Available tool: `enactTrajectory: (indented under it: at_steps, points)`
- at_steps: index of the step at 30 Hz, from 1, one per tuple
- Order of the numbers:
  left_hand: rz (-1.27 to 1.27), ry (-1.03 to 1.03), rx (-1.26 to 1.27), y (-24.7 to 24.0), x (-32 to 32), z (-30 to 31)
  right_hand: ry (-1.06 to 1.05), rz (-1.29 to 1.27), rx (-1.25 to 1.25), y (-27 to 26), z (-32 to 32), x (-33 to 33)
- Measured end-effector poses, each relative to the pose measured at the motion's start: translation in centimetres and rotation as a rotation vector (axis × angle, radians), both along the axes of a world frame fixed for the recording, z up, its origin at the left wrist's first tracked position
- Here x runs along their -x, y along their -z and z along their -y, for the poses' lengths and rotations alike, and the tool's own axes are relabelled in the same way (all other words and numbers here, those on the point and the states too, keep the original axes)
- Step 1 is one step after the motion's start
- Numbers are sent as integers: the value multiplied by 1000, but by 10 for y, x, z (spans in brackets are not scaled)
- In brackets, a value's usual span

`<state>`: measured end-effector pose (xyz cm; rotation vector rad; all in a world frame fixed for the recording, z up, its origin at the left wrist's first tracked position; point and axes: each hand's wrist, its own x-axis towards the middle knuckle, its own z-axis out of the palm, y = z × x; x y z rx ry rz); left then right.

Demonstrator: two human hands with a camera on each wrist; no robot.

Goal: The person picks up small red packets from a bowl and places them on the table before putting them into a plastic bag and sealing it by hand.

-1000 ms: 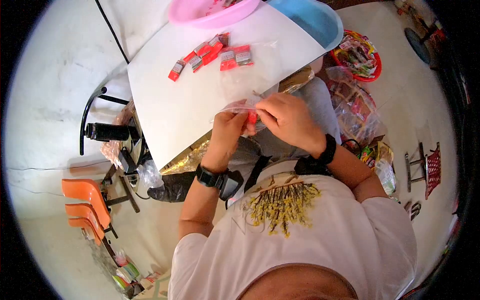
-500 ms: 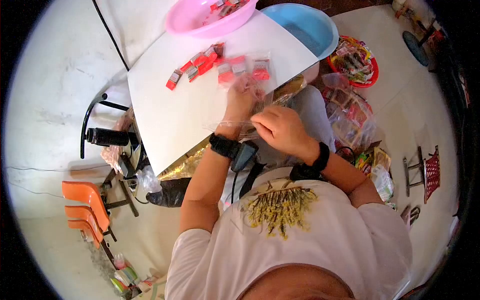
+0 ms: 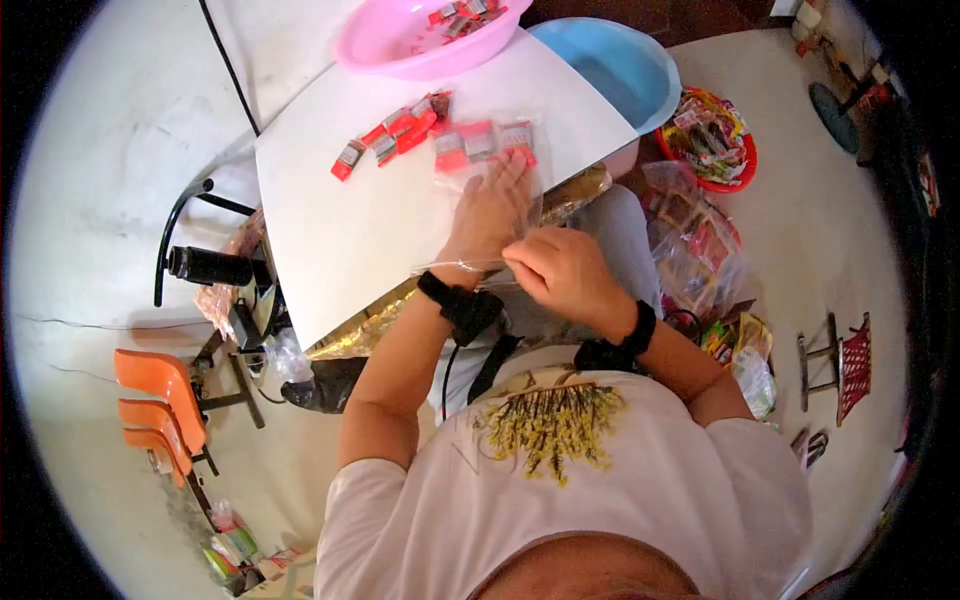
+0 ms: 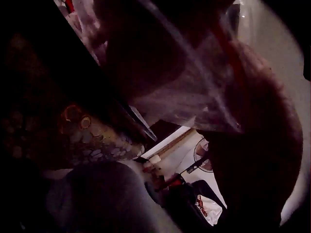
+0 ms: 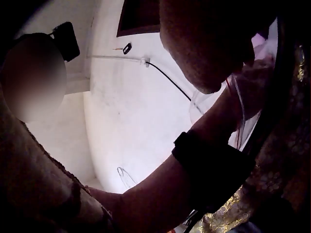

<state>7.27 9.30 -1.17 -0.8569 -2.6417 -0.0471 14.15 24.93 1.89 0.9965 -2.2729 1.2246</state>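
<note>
We see the left hand [image 3: 492, 205] lying inside a clear bag [image 3: 534, 205], its fingers fairly straight and its grip spread rather than curled, with the fingertips at the rightmost of three red packets [image 3: 479, 140]. The packets sit side by side at the bag's far end, flat on the counter [image 3: 340, 230], perhaps because the flat surface keeps them in a tidy row. The right hand [image 3: 562, 272] pinches the bag's rim just past the counter's near edge, and we judge that this holds the thin film taut so the other wrist can pass through the mouth (the rim crosses right over it). More packets [image 3: 398, 122] lie loose in a slanting line left of the bag, within easy reach, we would say. The pink basin [image 3: 430, 65], holding further packets, stands at the far edge, which seems to leave the middle free for handling. The blue basin [image 3: 600, 60] is beyond the right-hand edge; we cannot tell what supports it.
</note>
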Motion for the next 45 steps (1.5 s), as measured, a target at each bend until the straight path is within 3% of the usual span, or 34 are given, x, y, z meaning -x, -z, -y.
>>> enactTrajectory:
  at_steps: [6, 8, 10, 12, 13, 16, 17, 20, 21, 22, 24, 27, 30, 33, 39, 45]
  points:
    - [-97, 23, -80, -1, 18, -4, 11, 2, 5, -1, -3, 0]
    - [150, -31, -354, -10, 8, -7, 14, 52, -9, 6, -3, 2]
    - [253, -35, -305, -21, -1, -9, 14, 76, -8, 5, -4, 2]
    - [223, 2, 71, -24, -9, -2, 13, 74, 8, 4, -4, 2]
    - [112, 71, -31, -19, -22, 7, 14, 60, 24, 4, -4, 3]
    - [297, 115, -202, -45, -73, 26, 32, 87, 11, 3, -6, 3]
    - [523, 71, -194, -70, -84, 26, 41, 107, -4, 2, -6, 3]
    - [760, 208, -300, -96, -95, 59, 28, 153, -35, 0, -8, 3]
    - [724, 147, -524, -101, -91, 69, 22, 134, -34, 1, -8, 3]
    - [613, 140, -554, -104, -79, 84, 17, 116, -33, 1, -7, 3]
    - [536, -205, -641, -94, -44, 118, 4, 107, -47, 2, -7, 4]
    - [144, -481, -488, -63, 17, 171, 0, 121, -99, 4, -9, 5]
    - [-7, -628, -387, -35, 56, 207, 35, 124, -149, 3, -10, 3]
    - [179, -782, -299, -24, 82, 220, 56, 147, -159, 0, -10, -2]
    - [148, -770, -232, -15, 73, 227, 61, 145, -191, -3, -5, -3]
    - [411, -739, -818, -27, 15, 228, 61, 76, -146, -5, 1, -3]
